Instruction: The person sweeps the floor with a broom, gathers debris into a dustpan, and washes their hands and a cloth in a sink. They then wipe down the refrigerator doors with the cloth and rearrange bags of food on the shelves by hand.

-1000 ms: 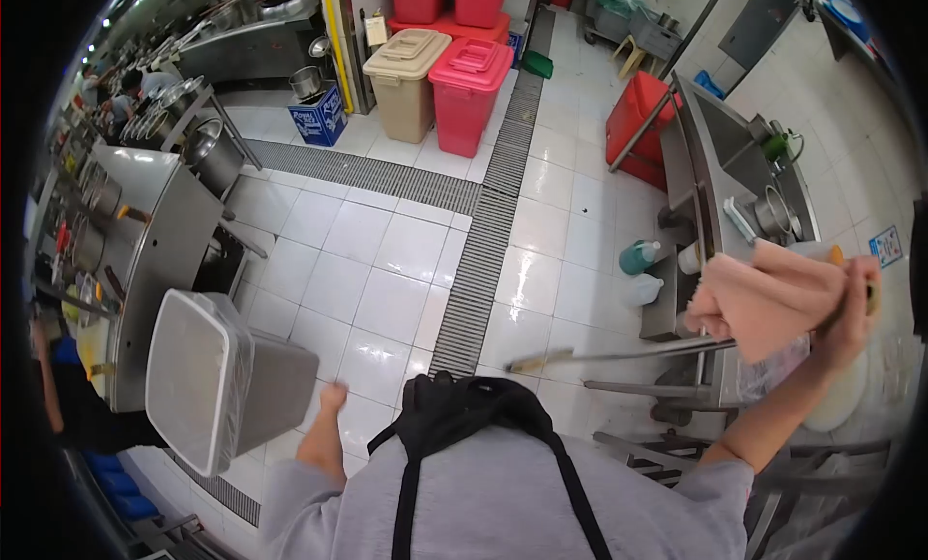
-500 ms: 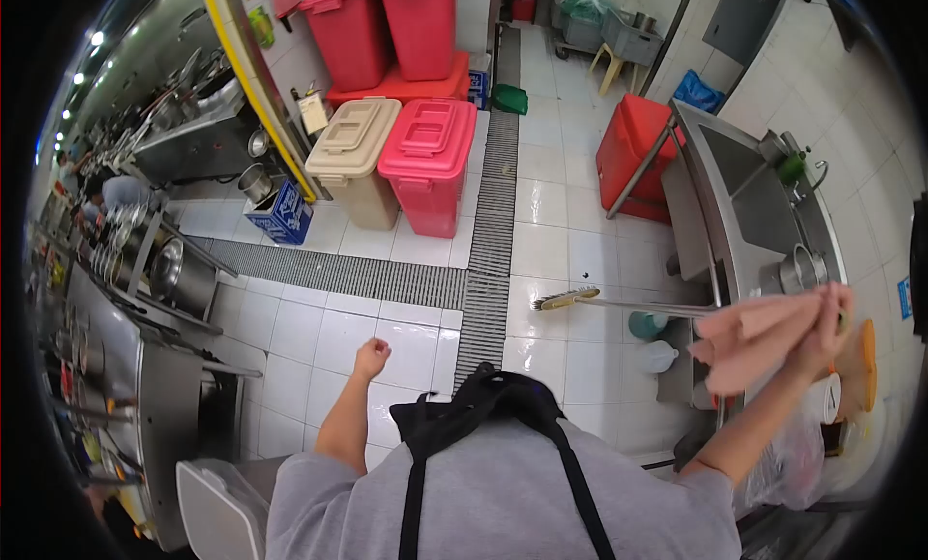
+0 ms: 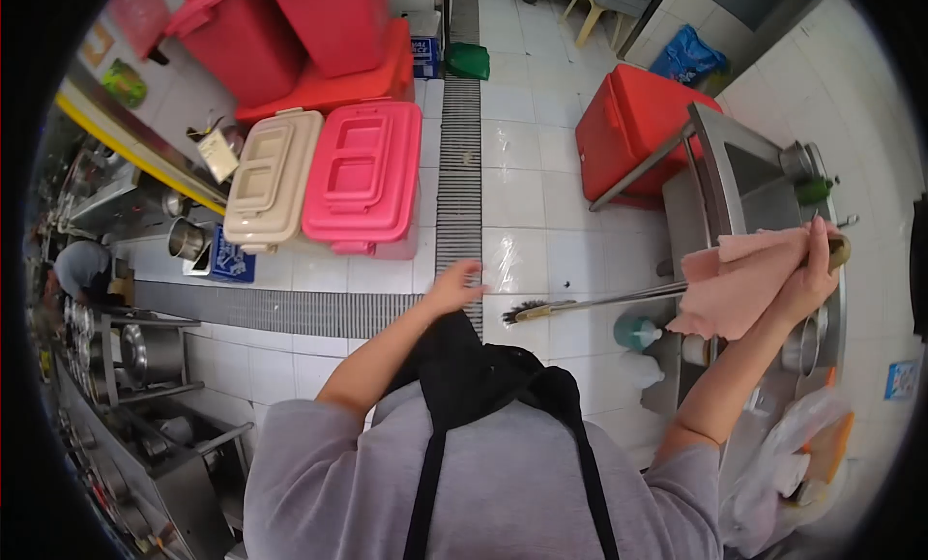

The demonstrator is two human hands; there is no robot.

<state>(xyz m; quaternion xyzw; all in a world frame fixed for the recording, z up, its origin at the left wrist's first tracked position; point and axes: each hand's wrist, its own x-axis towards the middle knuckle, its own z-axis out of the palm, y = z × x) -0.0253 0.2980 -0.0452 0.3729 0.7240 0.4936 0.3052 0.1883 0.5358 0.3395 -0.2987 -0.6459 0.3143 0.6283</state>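
My right hand (image 3: 817, 265) grips a pink cloth (image 3: 739, 280) and the top end of a long-handled brush (image 3: 619, 297). The cloth hangs from my fingers over the handle, near the metal sink. Down on the white tiles, the dark bristle head of the brush points toward the floor grate. My left hand (image 3: 456, 287) is held out in front of the black apron, above the grate, with fingers apart and nothing in them.
A pink lidded bin (image 3: 362, 178) and a beige one (image 3: 275, 178) stand ahead on the left. On the right are a red container (image 3: 633, 134), a steel sink (image 3: 764, 178) and a bottle of green liquid (image 3: 636, 332). At far left, another person (image 3: 82, 270) bends down.
The view has moved forward toward the bins. My left hand has risen forward and its fingers have opened. My right hand still holds the cloth and the brush, slightly higher in view.
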